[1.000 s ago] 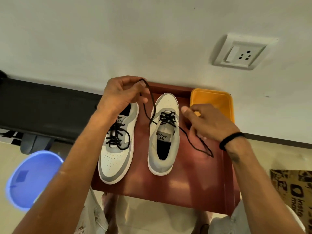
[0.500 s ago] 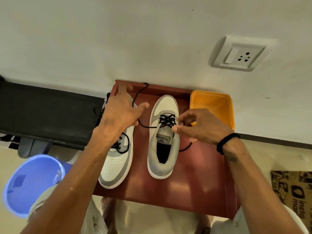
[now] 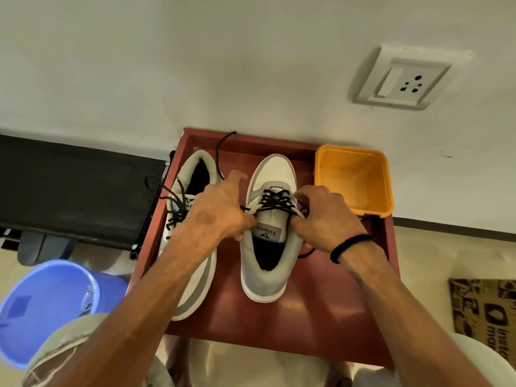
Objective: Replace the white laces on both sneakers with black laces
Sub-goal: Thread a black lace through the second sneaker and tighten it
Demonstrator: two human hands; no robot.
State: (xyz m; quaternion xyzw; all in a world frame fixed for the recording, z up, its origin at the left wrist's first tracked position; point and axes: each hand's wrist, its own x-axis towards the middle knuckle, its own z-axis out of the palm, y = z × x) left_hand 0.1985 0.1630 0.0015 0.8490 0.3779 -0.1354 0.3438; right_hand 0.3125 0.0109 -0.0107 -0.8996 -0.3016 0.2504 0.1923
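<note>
Two grey-and-white sneakers stand on a red-brown table (image 3: 321, 317). The right sneaker (image 3: 268, 263) points away from me and carries a black lace (image 3: 276, 201) crossed through its eyelets. My left hand (image 3: 220, 210) grips the sneaker's left eyelet flap beside the tongue. My right hand (image 3: 326, 216) grips the right flap, fingers curled at the lace; a loop of lace shows below the wrist. The left sneaker (image 3: 192, 174) points toward me, partly under my left forearm, with a loose black lace (image 3: 176, 208) trailing over the table's back and left edges.
An orange plastic bin (image 3: 354, 180) sits at the table's back right corner against the wall. A blue bucket (image 3: 47, 305) stands on the floor at the left. A black bench (image 3: 72, 188) runs along the wall at left. A wall socket (image 3: 402, 79) is above.
My left hand let go of the raised lace end and came down onto the right sneaker's left side. My right hand moved in from the table to the sneaker's right eyelets.
</note>
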